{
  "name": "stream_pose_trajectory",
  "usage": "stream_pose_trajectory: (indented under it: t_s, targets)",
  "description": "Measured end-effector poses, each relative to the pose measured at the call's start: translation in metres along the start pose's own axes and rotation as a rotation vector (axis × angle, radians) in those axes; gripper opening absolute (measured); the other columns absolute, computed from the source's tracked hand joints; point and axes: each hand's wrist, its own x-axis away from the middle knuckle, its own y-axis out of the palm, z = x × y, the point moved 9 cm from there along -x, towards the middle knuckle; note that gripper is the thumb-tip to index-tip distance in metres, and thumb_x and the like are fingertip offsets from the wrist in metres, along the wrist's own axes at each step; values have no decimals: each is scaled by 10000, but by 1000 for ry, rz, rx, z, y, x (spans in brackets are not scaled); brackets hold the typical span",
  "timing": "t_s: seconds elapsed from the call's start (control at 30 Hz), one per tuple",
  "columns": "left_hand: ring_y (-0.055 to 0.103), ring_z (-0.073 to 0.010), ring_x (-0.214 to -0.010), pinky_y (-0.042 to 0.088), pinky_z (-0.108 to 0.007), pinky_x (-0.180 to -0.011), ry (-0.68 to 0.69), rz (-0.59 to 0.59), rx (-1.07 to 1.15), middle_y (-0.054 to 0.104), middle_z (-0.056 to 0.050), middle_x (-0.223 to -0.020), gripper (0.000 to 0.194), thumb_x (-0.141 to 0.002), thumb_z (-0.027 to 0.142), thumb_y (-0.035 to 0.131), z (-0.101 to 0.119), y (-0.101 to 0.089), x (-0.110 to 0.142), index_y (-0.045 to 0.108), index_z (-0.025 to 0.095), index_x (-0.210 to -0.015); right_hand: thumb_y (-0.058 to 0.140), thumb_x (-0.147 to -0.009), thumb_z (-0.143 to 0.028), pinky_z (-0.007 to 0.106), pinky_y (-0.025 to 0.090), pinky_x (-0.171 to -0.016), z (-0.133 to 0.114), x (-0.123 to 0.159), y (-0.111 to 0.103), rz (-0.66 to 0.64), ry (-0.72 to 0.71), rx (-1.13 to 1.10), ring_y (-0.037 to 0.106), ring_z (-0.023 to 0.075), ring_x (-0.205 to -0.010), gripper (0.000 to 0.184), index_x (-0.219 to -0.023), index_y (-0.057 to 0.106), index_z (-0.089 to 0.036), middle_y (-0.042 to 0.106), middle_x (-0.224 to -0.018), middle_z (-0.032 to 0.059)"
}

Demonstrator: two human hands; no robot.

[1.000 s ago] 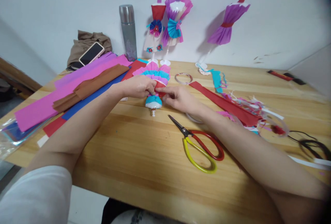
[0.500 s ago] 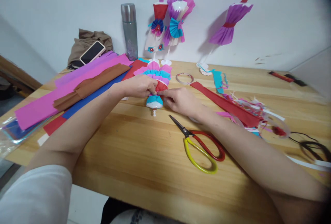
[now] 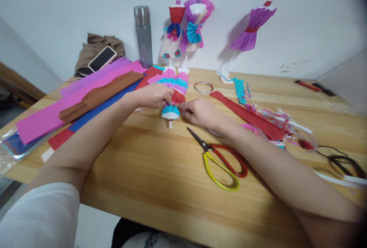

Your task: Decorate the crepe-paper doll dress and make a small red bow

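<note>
A miniature dress form (image 3: 170, 113) lies on the table with its white neck peg toward me. It wears a turquoise top, a red band and a skirt of pink, turquoise and purple crepe-paper ruffles. At its waist my left hand (image 3: 156, 94) is closed, thumb and finger pinching the paper from the left. From the right, my right hand (image 3: 202, 112) has its index finger laid against the same waist, the other fingers curled in. Any small piece between the fingertips is too hidden to make out. Scissors (image 3: 219, 160) with red and yellow handles lie nearest my right hand.
Crepe-paper sheets (image 3: 51, 116) are stacked at left beside a phone (image 3: 102, 59) and a grey flask (image 3: 143, 36). Three dressed forms (image 3: 252, 30) stand along the wall. Tape (image 3: 203, 87), a red strip (image 3: 249, 116) and paper scraps (image 3: 278, 116) lie at right.
My right index finger has shifted slightly toward the turquoise top, showing more of the red band. My left hand keeps its pinch, and the dress form stays in place.
</note>
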Motion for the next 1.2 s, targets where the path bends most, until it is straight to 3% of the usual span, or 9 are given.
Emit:
stream_pose_trajectory:
  t_s: [0.1,0.27,0.57,0.73,0.87,1.0,1.1,1.2]
  targets:
    - [692,-158,-884,507,-253,-757,42,-101,68,789,-55,-1013,397,-848,16,521,0,10,0,844,189,-1001,515,-883,-113,287,408,-636,4,-2,-1,43,12,-57,624,172,-630,454,-1194,833,-205,814,-862,70]
    - [712,-173,-924,536,-268,-833,20,-59,96,808,-41,-1023,385,-844,42,513,-7,9,-1,822,197,-1013,517,-869,-117,295,416,-636,11,-2,0,133,30,-106,603,169,-596,361,-1005,845,-184,797,-808,68]
    - [662,-140,-844,488,-248,-795,-26,-38,59,774,-22,-930,304,-867,43,504,-8,-8,1,775,175,-911,511,-909,-131,315,434,-666,15,0,-6,183,58,-190,642,188,-645,385,-1100,844,-171,804,-836,72]
    - [662,-176,-947,495,-279,-796,4,74,-204,724,-67,-962,256,-953,148,509,-5,-12,4,735,158,-832,515,-915,-135,323,469,-691,22,3,-10,224,104,-217,687,207,-720,363,-1080,836,-176,819,-912,84]
    - [646,-198,-1016,527,-341,-879,15,202,-323,708,-76,-979,359,-1058,247,418,-11,-19,9,697,170,-846,511,-918,-132,323,491,-720,24,5,-11,241,85,-238,700,213,-772,349,-1084,816,-168,817,-947,88]
    - [633,-236,-1068,528,-432,-925,-96,352,-317,706,-121,-1080,405,-1090,269,346,-28,-39,17,696,167,-913,522,-920,-139,358,509,-817,11,5,-11,277,-69,-125,700,258,-968,401,-1245,756,-164,773,-1145,137]
    - [633,-262,-1104,518,-466,-926,-169,375,-286,707,-143,-1150,387,-1091,259,347,-34,-47,22,704,170,-970,471,-967,-153,401,515,-880,2,3,-7,292,-158,-50,661,290,-1090,410,-1310,695,-162,709,-1264,177]
    - [625,-277,-1119,511,-489,-929,-217,395,-294,708,-150,-1171,402,-1101,269,330,-38,-50,24,705,175,-989,455,-978,-151,427,517,-906,1,0,-5,320,-147,3,633,301,-1107,377,-1278,679,-193,693,-1232,166]
